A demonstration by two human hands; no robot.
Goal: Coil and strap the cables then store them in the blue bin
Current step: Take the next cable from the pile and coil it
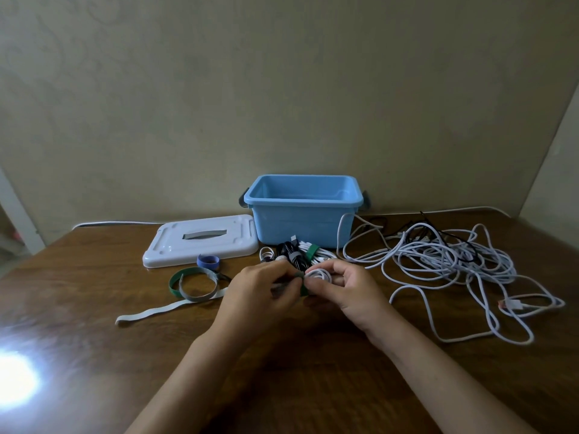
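My right hand (346, 288) grips a small coiled white cable (318, 275) at the middle of the table. A green strap (303, 285) wraps round the coil, and my left hand (260, 289) pinches its end. Just behind my hands lie strapped bundles of black and white cable (302, 252), one bound in green and one in grey. The blue bin (300, 211) stands open at the back of the table. A large tangle of loose white and black cables (451, 261) spreads over the right side.
The bin's white lid (200, 241) lies flat to the left of the bin. Loose straps sit left of my hands: a blue roll (207, 261), a green and grey loop (192, 283), a pale flat strip (150, 313). The wall stands close behind.
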